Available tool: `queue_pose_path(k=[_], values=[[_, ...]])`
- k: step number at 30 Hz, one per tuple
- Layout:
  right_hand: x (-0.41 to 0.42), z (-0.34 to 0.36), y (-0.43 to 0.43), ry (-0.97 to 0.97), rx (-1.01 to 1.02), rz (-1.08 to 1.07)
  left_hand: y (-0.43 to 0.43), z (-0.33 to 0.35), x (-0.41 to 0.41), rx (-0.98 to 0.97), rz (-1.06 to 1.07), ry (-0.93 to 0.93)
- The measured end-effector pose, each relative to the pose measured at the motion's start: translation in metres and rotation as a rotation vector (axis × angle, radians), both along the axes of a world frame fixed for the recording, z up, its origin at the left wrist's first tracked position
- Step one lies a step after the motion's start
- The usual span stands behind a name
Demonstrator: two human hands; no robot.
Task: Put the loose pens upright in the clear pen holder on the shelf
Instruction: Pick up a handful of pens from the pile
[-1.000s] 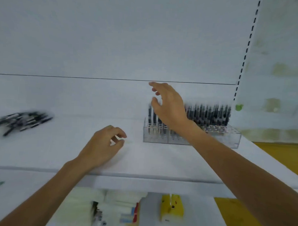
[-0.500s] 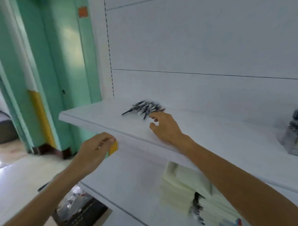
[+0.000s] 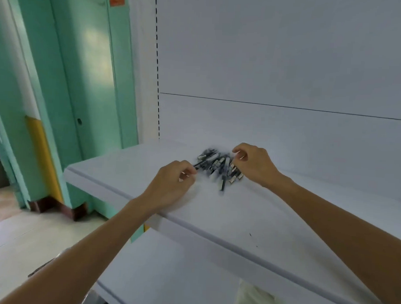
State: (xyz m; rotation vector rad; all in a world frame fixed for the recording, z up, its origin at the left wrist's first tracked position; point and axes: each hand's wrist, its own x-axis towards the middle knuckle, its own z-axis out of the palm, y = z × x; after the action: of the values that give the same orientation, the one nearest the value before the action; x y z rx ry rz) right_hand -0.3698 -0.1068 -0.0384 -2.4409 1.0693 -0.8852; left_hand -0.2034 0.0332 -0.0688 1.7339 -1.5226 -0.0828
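A pile of several loose black and grey pens (image 3: pixel 218 167) lies on the white shelf (image 3: pixel 130 172), near its left end. My left hand (image 3: pixel 172 181) is at the pile's left side, with thumb and fingers curled and pinching the end of a black pen (image 3: pixel 198 163). My right hand (image 3: pixel 254 165) hovers at the pile's right side, fingers curled over the pens' ends. Motion blur hides whether it holds any. The clear pen holder is out of view.
The shelf's front edge (image 3: pixel 214 237) runs diagonally down to the right, with a white back panel (image 3: pixel 277 75) behind. A lower shelf (image 3: pixel 168 275) holds pale packets (image 3: pixel 253 301) at the bottom right. A teal door frame (image 3: pixel 68 79) and floor lie left.
My view swung left from the pen holder to the loose pile. Both hands came onto the shelf at the pile, the left rising from below the edge to pinch a pen.
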Motion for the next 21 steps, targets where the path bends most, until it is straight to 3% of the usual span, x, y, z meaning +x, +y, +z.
queue_pose_path(k=[8, 13, 21], values=[[0.020, -0.013, -0.039, 0.099, -0.029, -0.057, -0.092, 0.008, 0.044, 0.017, 0.019, 0.055], [0.049, -0.004, -0.051, 0.095, -0.081, -0.153, -0.143, 0.013, 0.076, 0.273, -0.060, 0.105], [0.088, -0.001, -0.051, 0.302, -0.032, -0.247, -0.174, 0.025, 0.081, 0.494, -0.281, -0.100]])
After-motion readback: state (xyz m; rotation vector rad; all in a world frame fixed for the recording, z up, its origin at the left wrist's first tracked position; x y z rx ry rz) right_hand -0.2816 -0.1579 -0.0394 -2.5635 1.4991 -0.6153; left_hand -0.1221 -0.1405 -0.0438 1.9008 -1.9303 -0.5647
